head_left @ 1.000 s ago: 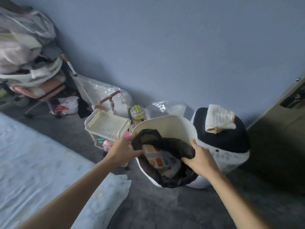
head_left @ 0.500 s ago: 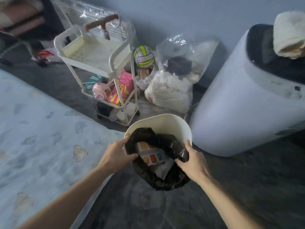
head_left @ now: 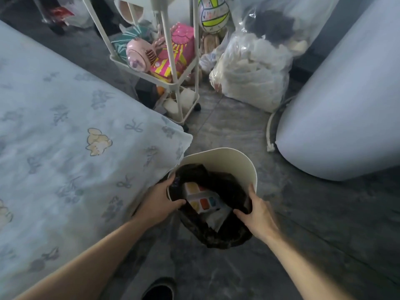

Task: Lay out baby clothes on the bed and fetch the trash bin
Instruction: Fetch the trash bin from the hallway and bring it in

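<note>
A cream trash bin (head_left: 218,158) lined with a black bag hangs low over the grey floor, just off the bed's corner. Inside lie a white carton with coloured squares (head_left: 202,200) and some paper. My left hand (head_left: 159,201) grips the bin's left rim, thumb inside. My right hand (head_left: 257,215) grips the right rim the same way. The bed (head_left: 65,148), covered in a pale blue printed sheet, fills the left side. No baby clothes show on the visible part of it.
A white wheeled cart (head_left: 173,68) with pink toys stands ahead beside the bed. A clear bag of white fabric (head_left: 253,76) and a striped ball (head_left: 213,13) sit behind it. A large white appliance (head_left: 346,100) blocks the right. My dark shoe (head_left: 159,290) is below.
The bin has come down and towards me, away from the wall and appliance, to the bed's corner. Both hands keep their grip. My view has tipped down to the floor.
</note>
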`<control>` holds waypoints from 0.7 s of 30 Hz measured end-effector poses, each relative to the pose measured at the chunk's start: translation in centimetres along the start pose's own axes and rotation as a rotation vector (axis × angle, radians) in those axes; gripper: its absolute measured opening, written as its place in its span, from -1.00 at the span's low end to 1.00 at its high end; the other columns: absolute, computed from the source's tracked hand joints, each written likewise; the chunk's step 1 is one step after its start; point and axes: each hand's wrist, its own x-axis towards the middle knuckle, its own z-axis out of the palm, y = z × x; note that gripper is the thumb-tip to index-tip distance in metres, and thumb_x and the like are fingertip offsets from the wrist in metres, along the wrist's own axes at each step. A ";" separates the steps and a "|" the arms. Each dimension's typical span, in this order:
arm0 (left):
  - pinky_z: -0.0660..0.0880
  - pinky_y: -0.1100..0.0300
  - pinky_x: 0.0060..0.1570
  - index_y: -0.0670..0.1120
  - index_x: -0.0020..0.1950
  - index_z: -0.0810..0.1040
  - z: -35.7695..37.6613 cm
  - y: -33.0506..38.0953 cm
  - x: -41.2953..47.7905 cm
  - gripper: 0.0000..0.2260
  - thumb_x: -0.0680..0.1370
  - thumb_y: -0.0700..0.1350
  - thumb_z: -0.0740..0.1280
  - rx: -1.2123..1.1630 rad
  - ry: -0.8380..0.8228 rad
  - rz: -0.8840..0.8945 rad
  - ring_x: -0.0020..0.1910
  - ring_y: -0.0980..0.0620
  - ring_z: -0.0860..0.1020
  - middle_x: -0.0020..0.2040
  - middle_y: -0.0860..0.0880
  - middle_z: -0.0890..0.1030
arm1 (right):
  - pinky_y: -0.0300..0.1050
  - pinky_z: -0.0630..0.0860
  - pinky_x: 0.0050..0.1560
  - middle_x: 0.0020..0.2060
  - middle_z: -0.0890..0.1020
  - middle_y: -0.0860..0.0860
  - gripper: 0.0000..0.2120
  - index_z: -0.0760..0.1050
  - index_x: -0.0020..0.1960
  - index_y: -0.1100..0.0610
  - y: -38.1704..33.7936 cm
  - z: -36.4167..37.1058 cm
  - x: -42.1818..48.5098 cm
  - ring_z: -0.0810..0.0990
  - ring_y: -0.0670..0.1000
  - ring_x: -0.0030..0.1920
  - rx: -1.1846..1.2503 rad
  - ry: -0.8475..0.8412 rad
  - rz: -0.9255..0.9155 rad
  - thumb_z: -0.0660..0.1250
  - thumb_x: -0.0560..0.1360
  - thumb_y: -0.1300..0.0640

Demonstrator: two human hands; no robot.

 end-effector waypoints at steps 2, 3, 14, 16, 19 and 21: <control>0.42 0.18 0.42 0.01 0.68 0.26 0.5 -0.8 -0.3 -0.11 0.44 0.00 0.63 0.009 0.004 -0.010 0.48 0.14 0.42 0.50 0.19 0.42 | -0.17 0.59 0.16 0.25 0.71 0.04 -0.04 0.07 0.71 0.04 0.7 0.8 -0.1 0.69 0.05 0.24 -0.006 -0.019 0.005 0.57 0.49 0.05; 0.45 0.15 0.43 0.01 0.68 0.25 0.8 -1.2 -0.3 -0.10 0.43 0.04 0.62 0.014 0.004 -0.012 0.49 0.12 0.44 0.52 0.15 0.45 | -0.14 0.60 0.18 0.26 0.71 0.04 -0.03 0.06 0.71 0.04 1.0 1.0 -0.1 0.68 0.05 0.25 -0.011 -0.029 0.010 0.57 0.49 0.05; 0.43 0.12 0.45 0.12 0.68 0.26 -0.2 -1.3 -2.3 -0.14 0.44 0.23 0.52 0.124 -0.033 0.022 0.51 0.11 0.43 0.56 0.12 0.46 | -0.10 0.53 0.38 0.43 0.60 -0.01 -0.09 0.13 0.70 -0.05 1.6 0.5 -0.5 0.59 -0.01 0.40 -0.017 -0.068 -0.025 0.55 0.50 -0.03; 0.47 0.14 0.35 0.19 0.65 0.29 -1.4 0.2 -2.7 -0.17 0.43 0.27 0.50 0.173 -0.050 0.057 0.44 0.13 0.48 0.52 0.17 0.48 | -0.12 0.49 0.41 0.48 0.55 -0.02 -0.11 0.18 0.68 -0.02 0.6 -1.2 -0.9 0.55 -0.03 0.43 -0.001 -0.083 -0.039 0.56 0.49 -0.06; 0.48 0.24 0.26 0.25 0.60 0.32 -4.3 4.1 -3.5 -0.25 0.44 0.27 0.49 0.208 -0.099 0.134 0.34 0.17 0.52 0.43 0.22 0.53 | -0.06 0.41 0.50 0.57 0.42 -0.06 -0.12 0.24 0.67 -0.05 -1.7 -5.2 -1.6 0.41 -0.03 0.55 -0.026 -0.076 -0.045 0.54 0.46 -0.18; 0.45 0.32 0.23 0.28 0.58 0.32 -7.3 7.4 -3.6 -0.28 0.46 0.27 0.48 0.230 -0.122 0.137 0.30 0.23 0.52 0.39 0.27 0.53 | -0.05 0.37 0.52 0.59 0.40 -0.04 -0.12 0.25 0.66 -0.07 -4.2 -8.8 -1.6 0.37 -0.03 0.57 -0.048 -0.070 -0.048 0.52 0.46 -0.23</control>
